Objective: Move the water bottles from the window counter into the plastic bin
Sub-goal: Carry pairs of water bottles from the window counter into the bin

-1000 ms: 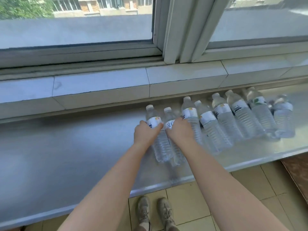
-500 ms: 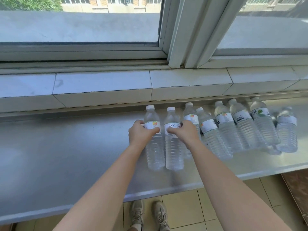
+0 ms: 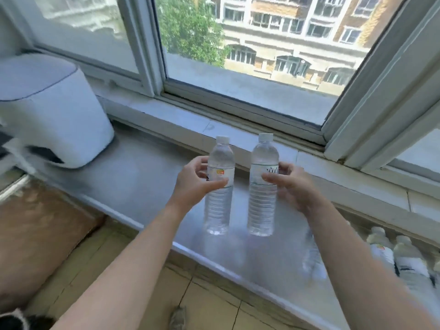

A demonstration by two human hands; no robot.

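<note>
My left hand [image 3: 194, 181] grips a clear water bottle [image 3: 219, 201] with a white cap and an orange-marked label, held upright above the steel window counter [image 3: 142, 177]. My right hand [image 3: 291, 184] holds a second clear water bottle [image 3: 262, 203] with a white label, also upright and lifted off the counter. The two bottles are side by side, a small gap between them. More water bottles [image 3: 404, 260] stand on the counter at the lower right, partly behind my right forearm. No plastic bin can be made out for certain.
A white rounded appliance [image 3: 54, 115] stands on the counter at the left. The window frame [image 3: 371, 96] and sill run behind the counter. Below the counter edge lies tiled floor [image 3: 209, 301], with a brown surface [image 3: 40, 229] at the left.
Both hands have lifted their bottles off the counter. The view has swung left, so the remaining row of bottles now sits at the lower right and the white appliance has come into sight.
</note>
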